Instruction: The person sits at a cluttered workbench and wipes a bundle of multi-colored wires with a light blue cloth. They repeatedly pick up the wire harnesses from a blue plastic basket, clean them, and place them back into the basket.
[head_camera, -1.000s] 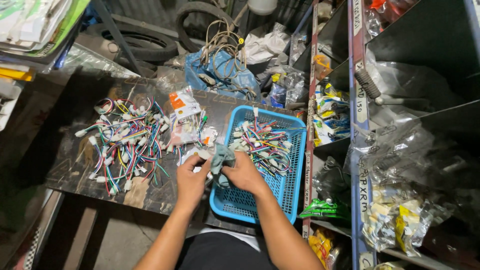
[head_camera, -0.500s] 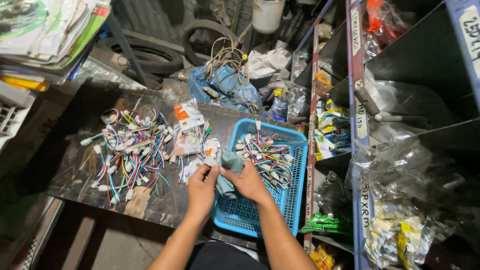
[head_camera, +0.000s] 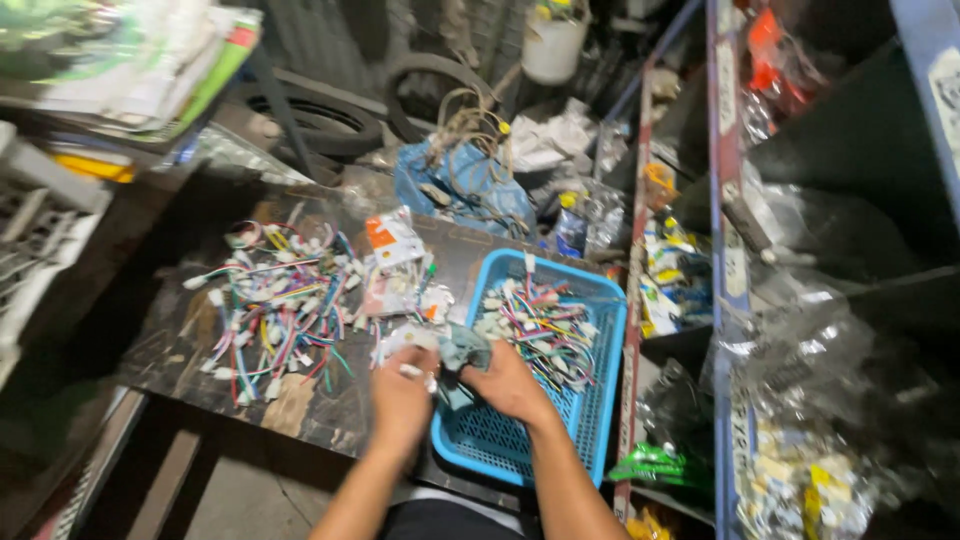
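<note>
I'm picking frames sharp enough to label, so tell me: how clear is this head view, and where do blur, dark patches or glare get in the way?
Head view: motion blur softens everything, so the left hand, right hand and the greyish piece between them lack crisp edges; the wire pile and blue basket are well lit; the upper right shelves sink into shadow; plastic bags show pale glare.

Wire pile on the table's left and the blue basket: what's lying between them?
In the head view, small clear packets with orange-and-white cards lie between the wire pile and the blue basket. Nearer the table edge, the left hand sits there too.
</note>
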